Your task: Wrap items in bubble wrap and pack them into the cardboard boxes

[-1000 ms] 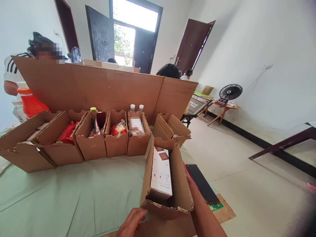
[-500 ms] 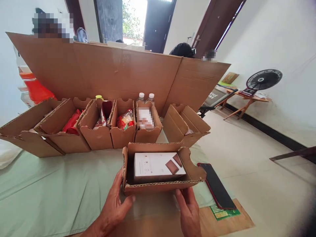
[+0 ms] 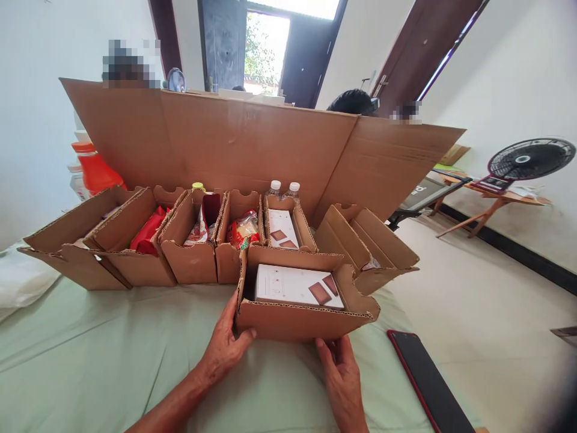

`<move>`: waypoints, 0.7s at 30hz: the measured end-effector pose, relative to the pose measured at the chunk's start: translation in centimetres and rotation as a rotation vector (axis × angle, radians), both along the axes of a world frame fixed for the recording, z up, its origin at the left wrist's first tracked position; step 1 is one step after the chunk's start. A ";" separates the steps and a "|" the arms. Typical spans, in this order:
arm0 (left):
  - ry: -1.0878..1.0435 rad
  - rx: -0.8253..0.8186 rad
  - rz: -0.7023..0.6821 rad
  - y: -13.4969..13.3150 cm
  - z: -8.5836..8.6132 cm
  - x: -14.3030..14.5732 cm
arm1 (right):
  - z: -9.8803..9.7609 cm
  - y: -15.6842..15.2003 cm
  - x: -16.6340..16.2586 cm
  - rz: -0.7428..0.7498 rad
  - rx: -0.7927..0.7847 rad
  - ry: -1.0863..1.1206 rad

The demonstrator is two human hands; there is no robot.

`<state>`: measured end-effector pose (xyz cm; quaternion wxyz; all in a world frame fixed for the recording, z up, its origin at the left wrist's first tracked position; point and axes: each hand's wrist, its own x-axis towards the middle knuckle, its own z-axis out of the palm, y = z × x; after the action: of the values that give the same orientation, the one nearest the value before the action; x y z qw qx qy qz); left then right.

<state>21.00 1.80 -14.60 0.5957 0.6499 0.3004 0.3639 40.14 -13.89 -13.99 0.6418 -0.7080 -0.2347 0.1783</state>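
My left hand (image 3: 226, 347) grips the left front corner of a small cardboard box (image 3: 297, 322), thumb on the front wall and fingers round the side. My right hand (image 3: 341, 380) touches the bottom front edge of the same box with its fingers up against the cardboard. Inside the box lies a white carton (image 3: 297, 286) with brown squares printed on it. The box rests on the pale green cloth (image 3: 112, 355), just in front of a row of open cardboard boxes (image 3: 193, 264).
The row holds red packets (image 3: 148, 231), snack bags (image 3: 243, 228), another white carton (image 3: 280, 228) and water bottles (image 3: 283, 189). A tall cardboard sheet (image 3: 234, 144) stands behind; people are beyond it. A dark phone (image 3: 428, 382) lies right. An orange bottle (image 3: 92, 168) stands left, a fan (image 3: 529, 159) far right.
The box has turned from lengthwise to crosswise, moved away from me toward the row and come down onto the cloth. Both hands went with it.
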 end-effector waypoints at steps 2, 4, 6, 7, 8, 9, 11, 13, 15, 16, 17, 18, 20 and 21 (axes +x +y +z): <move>0.012 -0.007 -0.012 -0.2 -0.4 0.0 | -0.5 -0.2 -0.1 0.005 -0.007 0.019; 0.014 -0.012 -0.013 -0.3 -0.5 0.0 | -0.7 -0.2 0.0 0.010 -0.021 0.016; 0.008 -0.004 0.001 -0.2 -0.6 -0.1 | -0.6 0.0 0.1 0.015 -0.032 -0.001; 0.004 0.006 0.013 -0.2 -0.6 -0.1 | -0.5 0.3 0.2 0.020 -0.034 -0.016; 0.001 0.020 0.028 -0.1 -0.7 -0.1 | -0.4 0.6 0.3 0.026 -0.033 -0.035; 0.001 0.036 0.041 0.0 -0.8 -0.1 | -0.3 0.9 0.4 0.034 -0.033 -0.059; 0.012 0.071 0.068 0.1 -0.9 0.0 | 0.0 1.7 0.7 0.041 -0.038 -0.106; 0.044 0.085 0.076 0.1 -1.0 0.0 | 0.4 2.0 1.0 0.049 -0.066 -0.134; 0.083 0.085 0.070 -0.1 -0.8 -0.3 | 0.5 1.5 1.3 0.058 -0.114 -0.144; 0.102 0.086 0.066 -0.3 -0.6 -0.7 | 0.4 0.8 1.4 0.049 -0.143 -0.149; 0.124 0.089 0.060 -0.5 -0.3 -1.3 | 0.0 0.0 1.4 0.024 -0.173 -0.160; 0.146 0.097 0.054 -0.8 -0.1 -2.1 | -0.5 -0.9 1.5 -0.019 -0.199 -0.180; 0.193 0.116 0.041 -1.2 0.5 -4.2 | -2.2 -2.6 1.6 -0.120 -0.228 -0.250; 0.213 0.129 0.044 -1.3 0.8 -5.3 | -3.2 -3.0 1.7 -0.133 -0.229 -0.289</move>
<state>15.66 0.47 -13.77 0.5092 0.7151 0.3522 0.3245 41.80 -16.94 -17.19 0.5271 -0.8085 -0.2554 0.0576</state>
